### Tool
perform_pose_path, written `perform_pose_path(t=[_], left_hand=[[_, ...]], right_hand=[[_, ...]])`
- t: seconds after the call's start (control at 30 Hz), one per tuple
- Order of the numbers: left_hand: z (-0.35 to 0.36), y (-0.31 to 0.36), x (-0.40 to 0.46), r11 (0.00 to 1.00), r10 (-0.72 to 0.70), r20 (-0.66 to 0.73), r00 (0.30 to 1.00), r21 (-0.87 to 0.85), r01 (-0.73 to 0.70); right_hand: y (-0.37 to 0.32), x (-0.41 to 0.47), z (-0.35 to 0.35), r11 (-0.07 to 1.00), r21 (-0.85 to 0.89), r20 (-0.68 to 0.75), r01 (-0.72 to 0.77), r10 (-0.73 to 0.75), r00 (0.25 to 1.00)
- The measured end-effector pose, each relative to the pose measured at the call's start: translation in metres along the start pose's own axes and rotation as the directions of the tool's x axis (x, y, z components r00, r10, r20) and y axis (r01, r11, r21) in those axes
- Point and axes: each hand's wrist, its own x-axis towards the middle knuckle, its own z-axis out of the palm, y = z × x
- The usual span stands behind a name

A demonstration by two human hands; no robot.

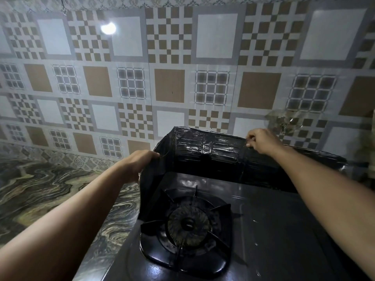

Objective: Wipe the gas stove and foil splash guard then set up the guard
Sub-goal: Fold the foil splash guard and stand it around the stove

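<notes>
— Foil splash guard (213,151): location?

— Standing on the back of the gas stove (263,220), folded round the burner (188,222); long panel along the tiled wall (170,88), short wing down the stove's left edge beside the marbled bench (40,189).

— Hands?

— Left hand (140,161) closed over the top edge of the left wing near the corner fold. Right hand (261,140) pinching the top rim of the back panel, fingers curled tight. One hand per panel – judged, to keep the thin sheet upright and square while it is seated.

— Condition?

— Dark, glossy, embossed in ribbed rectangles; creased and slightly buckled, catching highlights along the back. Right end sags outward past the stove's corner.

— Stove?

— Black glass top, shiny, a few light specks near the right; no cloth in view. Wiping looks finished – set-up under way.
</notes>
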Motion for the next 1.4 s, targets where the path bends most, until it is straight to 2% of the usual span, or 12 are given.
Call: perform_pose_path(t=[0.27, 0.5, 0.8, 1.0, 1.3, 1.4], left_hand=[[0.002, 0.002, 0.003, 0.999, 0.041, -0.024, 0.999, 0.004, -0.041], [0.001, 0.003, 0.000, 0.997, 0.059, -0.031, 0.998, 0.045, -0.058], [-0.003, 0.001, 0.002, 0.998, 0.026, -0.006, 1.000, 0.050, -0.026], [-0.005, 0.001, -0.004, 0.999, 0.023, -0.032, 0.999, 0.046, -0.021], [-0.012, -0.007, -0.001, 1.000, 0.005, 0.006, 1.000, 0.001, -0.005], [-0.009, -0.005, -0.020, 1.000, 0.001, 0.005, 1.000, -0.010, -0.001]], right_hand=[[0.002, 0.004, -0.009, 0.999, -0.014, 0.124, 0.036, -0.034, 0.992], [-0.002, 0.003, -0.008, 1.000, 0.003, 0.074, 0.007, -0.008, 0.997], [-0.012, 0.005, -0.011, 0.999, -0.035, 0.099, 0.018, -0.015, 0.995], [-0.009, 0.003, -0.010, 1.000, -0.008, 0.059, 0.011, -0.011, 0.998], [-0.006, -0.001, -0.017, 0.999, -0.038, 0.120, -0.018, 0.022, 0.992], [0.005, -0.005, -0.025, 0.990, -0.125, 0.138, -0.059, 0.076, 0.988]])
